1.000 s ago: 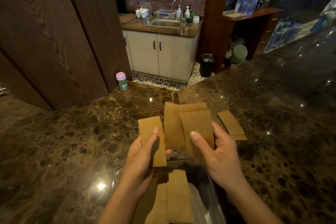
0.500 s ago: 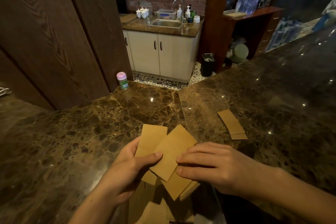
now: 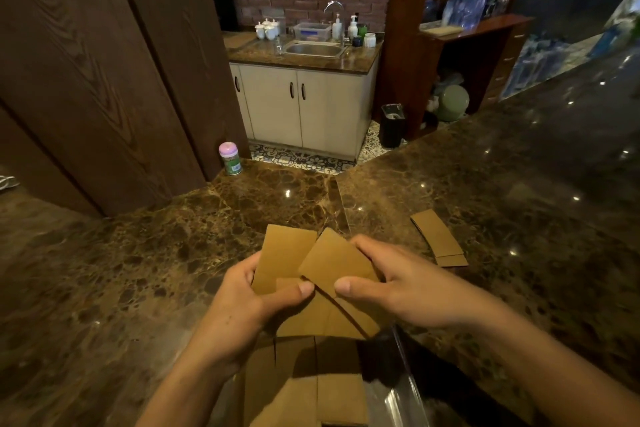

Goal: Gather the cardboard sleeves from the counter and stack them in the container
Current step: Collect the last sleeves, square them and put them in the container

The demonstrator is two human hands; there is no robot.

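Right hand now curls round the fanned cardboard sleeves (previously flat-fingered); left hand pinches them; long axes point away, splayed.

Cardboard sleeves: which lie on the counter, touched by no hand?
The small pile right of the right hand; the rest are held or in the clear container.

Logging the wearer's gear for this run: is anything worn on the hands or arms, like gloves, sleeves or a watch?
Nothing worn shows. The left hand and right hand are bare, no gloves or rings, nails short. The left forearm and right forearm are bare to the frame edge: no cuff, watch or bracelet at either wrist.
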